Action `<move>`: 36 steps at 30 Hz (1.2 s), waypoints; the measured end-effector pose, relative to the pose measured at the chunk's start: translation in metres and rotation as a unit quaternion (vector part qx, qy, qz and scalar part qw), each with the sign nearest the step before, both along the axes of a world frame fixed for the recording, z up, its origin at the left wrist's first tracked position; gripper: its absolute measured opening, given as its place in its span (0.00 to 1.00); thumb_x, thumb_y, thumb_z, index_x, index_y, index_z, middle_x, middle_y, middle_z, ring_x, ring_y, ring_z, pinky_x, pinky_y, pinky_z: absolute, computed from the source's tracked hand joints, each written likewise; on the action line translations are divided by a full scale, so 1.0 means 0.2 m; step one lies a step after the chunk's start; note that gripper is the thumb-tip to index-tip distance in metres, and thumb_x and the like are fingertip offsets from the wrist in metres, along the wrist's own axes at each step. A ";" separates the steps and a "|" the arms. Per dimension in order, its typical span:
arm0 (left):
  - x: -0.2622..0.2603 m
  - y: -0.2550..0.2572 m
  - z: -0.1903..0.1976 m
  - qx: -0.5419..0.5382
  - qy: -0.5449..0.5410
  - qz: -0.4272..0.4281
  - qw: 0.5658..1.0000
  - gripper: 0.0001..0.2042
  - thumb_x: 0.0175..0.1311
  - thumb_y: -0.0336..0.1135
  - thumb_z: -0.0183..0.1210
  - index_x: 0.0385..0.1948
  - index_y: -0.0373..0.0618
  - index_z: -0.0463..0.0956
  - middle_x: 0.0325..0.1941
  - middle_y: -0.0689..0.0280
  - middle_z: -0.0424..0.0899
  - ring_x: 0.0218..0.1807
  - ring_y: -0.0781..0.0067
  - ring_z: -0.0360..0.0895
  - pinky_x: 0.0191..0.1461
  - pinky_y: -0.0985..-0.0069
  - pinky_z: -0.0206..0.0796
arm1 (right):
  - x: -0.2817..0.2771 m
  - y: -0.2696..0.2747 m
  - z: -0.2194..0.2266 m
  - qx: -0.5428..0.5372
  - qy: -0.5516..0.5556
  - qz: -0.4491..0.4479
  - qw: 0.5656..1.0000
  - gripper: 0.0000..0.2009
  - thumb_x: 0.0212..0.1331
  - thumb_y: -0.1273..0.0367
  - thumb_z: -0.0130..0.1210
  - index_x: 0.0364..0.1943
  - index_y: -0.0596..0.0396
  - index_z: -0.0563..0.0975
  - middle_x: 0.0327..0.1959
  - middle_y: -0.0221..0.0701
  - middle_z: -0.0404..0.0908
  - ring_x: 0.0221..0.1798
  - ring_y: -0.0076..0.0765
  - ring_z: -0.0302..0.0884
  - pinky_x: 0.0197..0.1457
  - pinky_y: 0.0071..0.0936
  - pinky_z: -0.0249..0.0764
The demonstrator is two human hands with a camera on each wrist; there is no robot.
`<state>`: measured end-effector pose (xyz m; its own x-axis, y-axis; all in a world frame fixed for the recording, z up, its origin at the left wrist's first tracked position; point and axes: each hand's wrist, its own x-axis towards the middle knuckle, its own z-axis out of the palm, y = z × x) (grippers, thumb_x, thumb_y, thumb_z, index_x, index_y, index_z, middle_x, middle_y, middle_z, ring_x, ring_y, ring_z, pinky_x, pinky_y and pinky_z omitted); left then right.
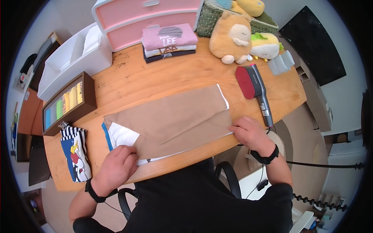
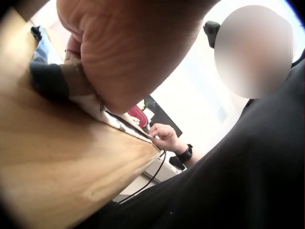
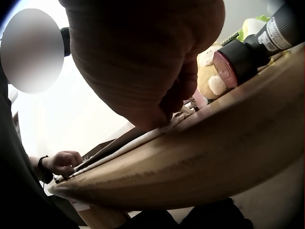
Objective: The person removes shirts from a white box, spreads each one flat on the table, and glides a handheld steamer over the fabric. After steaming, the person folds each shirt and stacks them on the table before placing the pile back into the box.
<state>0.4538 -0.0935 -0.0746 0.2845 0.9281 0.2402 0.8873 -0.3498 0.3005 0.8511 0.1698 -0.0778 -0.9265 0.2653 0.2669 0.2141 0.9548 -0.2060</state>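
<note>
A brown garment (image 1: 178, 120) lies folded lengthwise along the front of the table, white and blue cloth showing at its left end and white along its near edge. The left hand (image 1: 121, 165) pinches the near left part with curled fingers; in the left wrist view that hand (image 2: 128, 47) covers most of the cloth it holds. At the near right corner, the right hand (image 1: 252, 134) pinches the edge between thumb and fingers. The right wrist view shows this hand (image 3: 138, 62) close over the cloth at the table edge, fingertips partly hidden.
A handheld steamer (image 1: 256, 89) lies right of the garment. Folded shirts (image 1: 169, 40), pink drawers (image 1: 151, 27) and plush toys (image 1: 231, 37) stand behind. On the left are a white bin (image 1: 74, 62), a brown box (image 1: 91, 95) of rolled cloths and a folded printed garment (image 1: 75, 155).
</note>
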 end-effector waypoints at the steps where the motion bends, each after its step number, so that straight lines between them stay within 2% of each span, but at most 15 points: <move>1: 0.00 -0.01 -0.01 0.000 0.007 0.002 1.000 0.11 0.52 0.24 0.68 0.37 0.38 0.79 0.46 0.58 0.80 0.45 0.56 0.80 0.49 0.64 0.78 | 0.00 0.00 0.00 0.007 -0.004 -0.002 1.000 0.11 0.50 0.74 0.63 0.41 0.57 0.84 0.37 0.33 0.80 0.40 0.46 0.79 0.42 0.41 0.78; 5: -0.01 -0.03 -0.04 -0.005 0.018 0.005 1.000 0.11 0.55 0.27 0.69 0.38 0.40 0.80 0.47 0.59 0.80 0.47 0.58 0.79 0.48 0.65 0.77 | -0.01 -0.02 0.04 0.032 -0.020 -0.005 0.999 0.13 0.50 0.75 0.63 0.42 0.57 0.84 0.36 0.34 0.79 0.39 0.47 0.78 0.40 0.42 0.76; 8: -0.02 -0.05 0.00 -0.010 -0.017 0.018 1.000 0.12 0.55 0.27 0.72 0.38 0.41 0.78 0.46 0.58 0.80 0.45 0.55 0.80 0.48 0.64 0.78 | -0.02 -0.04 0.04 0.037 -0.023 -0.018 0.999 0.14 0.49 0.76 0.64 0.43 0.58 0.84 0.36 0.35 0.79 0.38 0.47 0.78 0.39 0.42 0.75; 16: -0.11 -0.23 -0.04 -0.019 -0.008 0.048 0.999 0.10 0.56 0.28 0.73 0.37 0.42 0.81 0.40 0.62 0.82 0.41 0.59 0.82 0.42 0.65 0.77 | -0.06 -0.07 0.04 0.038 -0.007 -0.033 0.999 0.14 0.47 0.79 0.65 0.42 0.61 0.84 0.35 0.35 0.80 0.37 0.46 0.78 0.38 0.41 0.75; 19: -0.10 -0.24 -0.05 0.003 0.013 0.043 0.999 0.09 0.57 0.28 0.67 0.38 0.42 0.80 0.39 0.65 0.79 0.41 0.62 0.80 0.43 0.67 0.75 | -0.07 -0.07 0.06 0.036 -0.010 -0.037 0.999 0.12 0.48 0.79 0.65 0.40 0.62 0.85 0.34 0.35 0.80 0.36 0.46 0.78 0.38 0.42 0.75; 22: -0.11 -0.23 -0.01 -0.005 0.069 0.022 0.997 0.13 0.56 0.28 0.70 0.43 0.41 0.83 0.40 0.63 0.83 0.42 0.61 0.82 0.43 0.66 0.76 | -0.08 -0.08 0.06 0.045 -0.012 -0.039 0.998 0.13 0.47 0.79 0.64 0.40 0.62 0.84 0.35 0.35 0.80 0.36 0.46 0.77 0.38 0.43 0.74; 25: -0.07 -0.21 0.01 0.013 0.129 0.006 0.992 0.14 0.55 0.29 0.68 0.45 0.40 0.83 0.41 0.63 0.83 0.43 0.63 0.82 0.43 0.67 0.75 | -0.09 -0.09 0.07 0.056 -0.004 -0.025 0.998 0.13 0.47 0.79 0.64 0.40 0.61 0.84 0.36 0.36 0.81 0.37 0.47 0.78 0.39 0.43 0.75; 31: -0.02 -0.14 -0.01 0.024 0.108 0.008 0.994 0.15 0.53 0.29 0.67 0.44 0.38 0.82 0.40 0.62 0.81 0.41 0.63 0.81 0.41 0.68 0.74 | -0.09 -0.09 0.04 0.055 -0.009 -0.030 0.998 0.13 0.46 0.79 0.64 0.40 0.61 0.84 0.37 0.36 0.82 0.38 0.47 0.79 0.39 0.42 0.76; 34: -0.04 -0.16 -0.07 0.022 0.048 0.026 0.998 0.14 0.52 0.28 0.67 0.42 0.38 0.81 0.39 0.62 0.80 0.39 0.62 0.80 0.39 0.67 0.74 | -0.06 -0.09 0.02 0.056 0.015 -0.041 0.997 0.13 0.46 0.78 0.65 0.40 0.61 0.84 0.37 0.37 0.82 0.38 0.47 0.79 0.40 0.42 0.76; 36: -0.05 -0.16 -0.07 0.030 0.058 0.019 0.998 0.13 0.53 0.29 0.63 0.41 0.39 0.80 0.38 0.63 0.78 0.40 0.63 0.79 0.40 0.68 0.74 | -0.06 -0.09 0.02 0.062 0.001 -0.024 0.998 0.14 0.45 0.78 0.65 0.41 0.60 0.84 0.37 0.36 0.82 0.38 0.46 0.79 0.40 0.42 0.76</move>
<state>0.4444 -0.1255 -0.0893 0.2787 0.9236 0.2633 0.9276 -0.3298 0.1753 0.8400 0.1524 -0.0735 -0.9126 0.2752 0.3023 0.2608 0.9614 -0.0879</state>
